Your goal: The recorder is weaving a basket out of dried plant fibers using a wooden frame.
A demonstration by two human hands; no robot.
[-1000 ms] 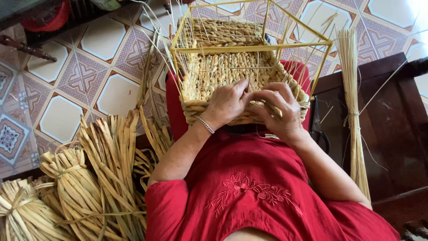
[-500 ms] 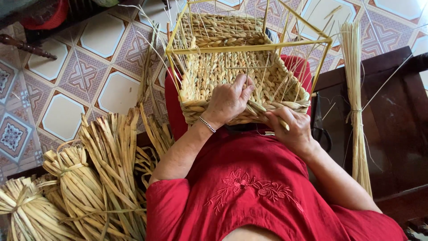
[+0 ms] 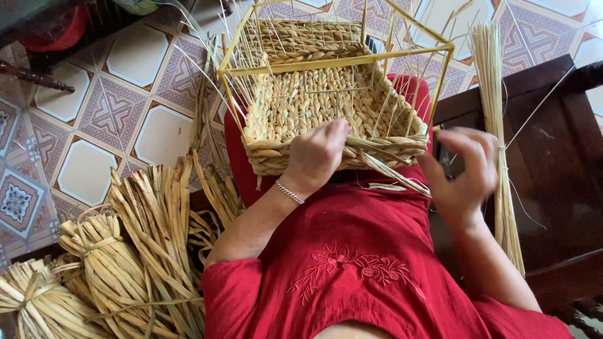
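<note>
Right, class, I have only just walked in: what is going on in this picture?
A person in red is weaving a straw basket on a yellow wire frame, held on the lap. The left hand presses on the near rim; the right hand is off to the side, pulling a loose strand. Bundles of straw lie on the floor.

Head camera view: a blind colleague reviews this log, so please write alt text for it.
A half-woven straw basket on a yellow wire frame rests on a red-clothed lap; the left hand presses its near rim, and the right hand hovers, blurred, beside it. Bundled dried straw lies on the patterned tile floor.
</note>
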